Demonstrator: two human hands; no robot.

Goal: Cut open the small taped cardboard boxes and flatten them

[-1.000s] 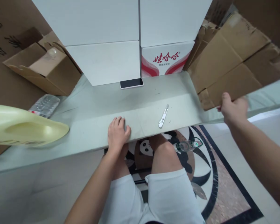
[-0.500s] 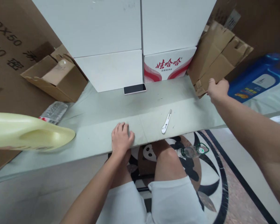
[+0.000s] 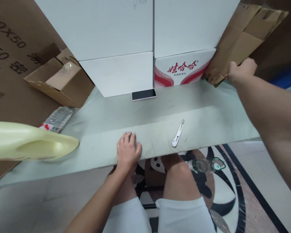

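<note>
Two hands: the left hand lies flat and loosely spread on the table cover; the right hand grips one folded cardboard piece by its lower edge, its fingertips hidden. That cardboard lies at eleven to twelve o'clock from the right hand, two o'clock from the left. From the left hand, one cutter sits between two and three, one phone near one, one yellow bottle, cut off, at nine. Beyond twelve, four white box faces show, the upper two cropped. One blue container, mostly out of frame, is at three from the right hand.
</note>
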